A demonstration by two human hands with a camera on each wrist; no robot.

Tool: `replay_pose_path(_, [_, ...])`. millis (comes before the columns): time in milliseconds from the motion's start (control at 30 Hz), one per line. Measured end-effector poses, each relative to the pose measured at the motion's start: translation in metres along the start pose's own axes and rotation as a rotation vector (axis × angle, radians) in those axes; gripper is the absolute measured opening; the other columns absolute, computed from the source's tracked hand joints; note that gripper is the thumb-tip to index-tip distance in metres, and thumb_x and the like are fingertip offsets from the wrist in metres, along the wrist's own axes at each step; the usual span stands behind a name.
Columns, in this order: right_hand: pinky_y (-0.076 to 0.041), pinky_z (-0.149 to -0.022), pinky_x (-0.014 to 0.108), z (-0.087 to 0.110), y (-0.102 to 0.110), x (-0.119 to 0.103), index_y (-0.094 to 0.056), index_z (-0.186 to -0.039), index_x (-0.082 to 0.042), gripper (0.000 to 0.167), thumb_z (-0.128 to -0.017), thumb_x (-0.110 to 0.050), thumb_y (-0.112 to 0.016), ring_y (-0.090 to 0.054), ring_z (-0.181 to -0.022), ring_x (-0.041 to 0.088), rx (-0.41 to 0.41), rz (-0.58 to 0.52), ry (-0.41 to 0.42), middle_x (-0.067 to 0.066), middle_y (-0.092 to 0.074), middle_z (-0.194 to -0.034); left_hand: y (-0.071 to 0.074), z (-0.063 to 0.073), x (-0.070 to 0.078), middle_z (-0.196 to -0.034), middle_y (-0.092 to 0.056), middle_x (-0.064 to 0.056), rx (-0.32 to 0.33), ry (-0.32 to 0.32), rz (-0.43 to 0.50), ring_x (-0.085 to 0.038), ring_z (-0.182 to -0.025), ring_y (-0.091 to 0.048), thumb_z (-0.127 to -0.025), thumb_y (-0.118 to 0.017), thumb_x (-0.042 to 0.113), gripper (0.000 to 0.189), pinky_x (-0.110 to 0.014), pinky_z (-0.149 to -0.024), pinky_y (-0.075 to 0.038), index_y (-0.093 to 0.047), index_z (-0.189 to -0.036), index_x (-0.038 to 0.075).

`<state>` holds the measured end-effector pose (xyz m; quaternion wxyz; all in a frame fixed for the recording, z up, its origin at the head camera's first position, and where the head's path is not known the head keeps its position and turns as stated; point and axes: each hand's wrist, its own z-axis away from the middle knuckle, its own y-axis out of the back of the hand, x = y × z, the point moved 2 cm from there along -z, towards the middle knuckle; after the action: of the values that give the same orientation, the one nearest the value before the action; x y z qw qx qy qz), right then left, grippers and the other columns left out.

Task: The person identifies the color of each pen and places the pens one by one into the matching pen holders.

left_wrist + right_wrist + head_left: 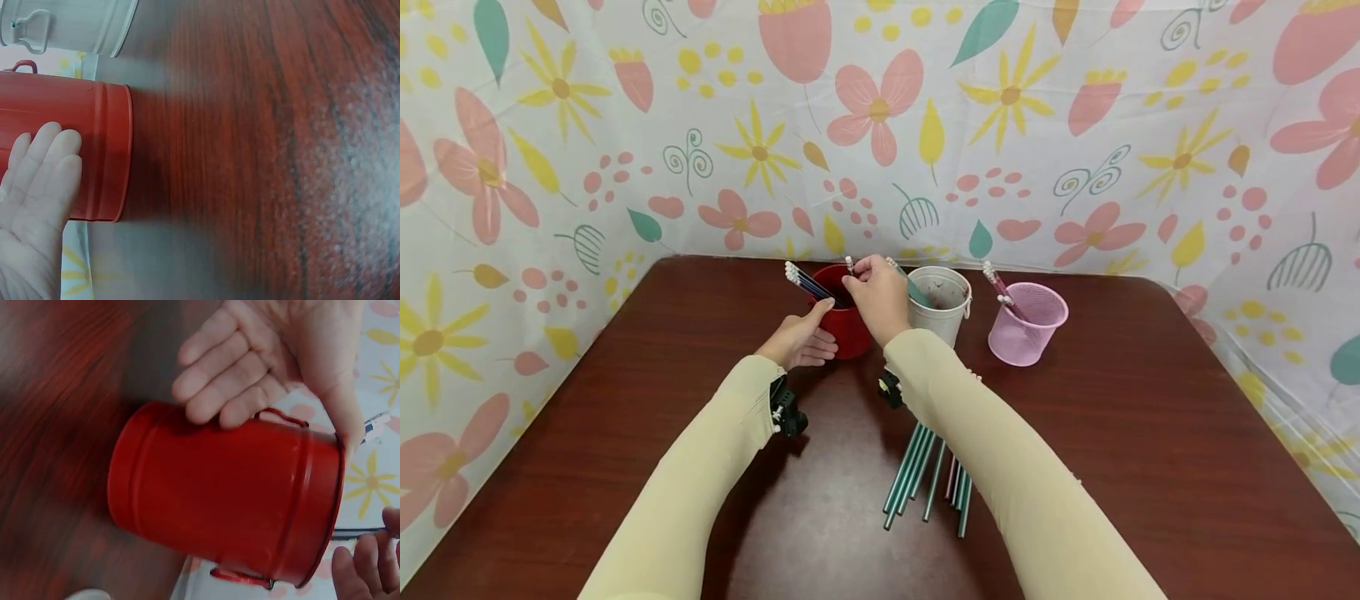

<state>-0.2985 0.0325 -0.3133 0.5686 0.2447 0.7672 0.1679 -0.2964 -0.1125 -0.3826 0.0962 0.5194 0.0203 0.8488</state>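
My left hand [805, 337] holds the red bucket [219, 494], thumb at its rim and nearly straight fingers against its outer wall. Several dark blue pencils [805, 282] lean out over the bucket's left edge, white ends up. Above the opening, my right hand [880, 293] pinches a pencil [849, 263] whose pale end shows between the fingers; the bucket and hand hide its lower part. In the right wrist view, fingertips of the right hand [369, 565] appear just past the rim, beside a thin dark shaft.
Right of the red bucket stands a white bucket [955, 312] with green pencils [910, 285]. Farther right, a pink mesh cup [1030, 329] holds several red pencils [1003, 287]. Loose green pencils [913, 467] lie on the brown table [1150, 467], partly under the right forearm.
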Motion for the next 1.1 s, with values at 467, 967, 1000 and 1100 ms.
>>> replay_pose_path(467, [-0.051, -0.076, 0.030, 0.010, 0.030, 0.016, -0.068, -0.100, 0.005, 0.018, -0.088, -0.004, -0.057, -0.065, -0.084, 0.024, -0.145, -0.102, 0.175, 0.014, -0.071, -0.091, -0.005, 0.000, 0.007, -0.113, -0.065, -0.023, -0.029, -0.010, -0.027, -0.026, -0.091, -0.067, -0.092, -0.044, 0.062, 0.078, -0.035, -0.085, -0.053, -0.059, -0.117, -0.010])
replay_pose_path(967, [-0.043, -0.054, 0.022, 0.047, 0.093, 0.056, -0.067, -0.074, -0.003, 0.014, -0.083, -0.012, -0.063, -0.056, -0.054, 0.009, -0.756, 0.383, 0.228, -0.004, -0.057, -0.057, -0.001, 0.004, 0.001, -0.125, -0.058, -0.027, -0.066, -0.011, -0.026, -0.032, -0.109, -0.061, -0.094, -0.039, 0.061, 0.080, -0.037, -0.093, -0.049, -0.053, -0.126, -0.012])
replay_pose_path(1000, [-0.043, -0.053, 0.021, 0.049, 0.097, 0.062, -0.067, -0.072, -0.003, 0.016, -0.083, -0.013, -0.063, -0.057, -0.053, 0.011, -0.772, 0.413, 0.191, -0.003, -0.058, -0.056, -0.001, 0.004, 0.000, -0.125, -0.058, -0.027, -0.066, -0.005, -0.024, -0.032, -0.109, -0.061, -0.094, -0.040, 0.061, 0.080, -0.037, -0.094, -0.048, -0.053, -0.126, -0.011])
replay_pose_path(1100, [-0.046, -0.050, 0.021, 0.055, 0.109, 0.082, -0.067, -0.072, 0.000, 0.021, -0.085, -0.016, -0.063, -0.061, -0.052, 0.013, -0.801, 0.469, 0.046, 0.002, -0.063, -0.059, 0.001, 0.004, 0.001, -0.126, -0.057, -0.027, -0.062, 0.006, -0.029, -0.032, -0.109, -0.061, -0.094, -0.040, 0.060, 0.079, -0.038, -0.095, -0.048, -0.053, -0.126, -0.011])
